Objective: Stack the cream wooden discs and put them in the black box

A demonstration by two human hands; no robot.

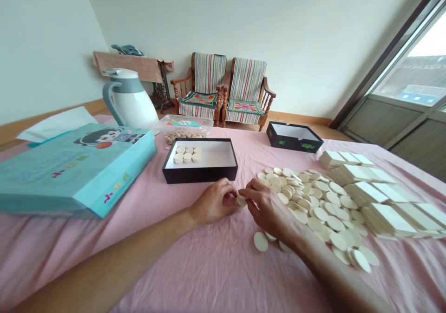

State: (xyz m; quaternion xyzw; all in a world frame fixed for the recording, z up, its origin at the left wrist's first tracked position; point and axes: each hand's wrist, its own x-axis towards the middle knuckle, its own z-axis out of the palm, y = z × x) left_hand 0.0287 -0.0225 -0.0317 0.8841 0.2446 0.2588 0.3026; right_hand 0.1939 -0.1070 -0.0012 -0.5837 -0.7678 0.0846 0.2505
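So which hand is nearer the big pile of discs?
Right. The right hand is at the left edge of the disc pile; the left hand is farther left.

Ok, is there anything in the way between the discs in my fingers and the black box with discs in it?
No separate object visibly stands between the held discs and that black box. Only your left hand and the box's raised near wall come between them.

a grey-and-white vacuum jug [134,101] stands behind a turquoise cartoon-printed box [69,164]; near the far wall [296,39], two wooden armchairs [223,92] wear striped covers [248,78] and multicoloured seat mats [198,99], beside a cloth-draped treadle table [132,67].
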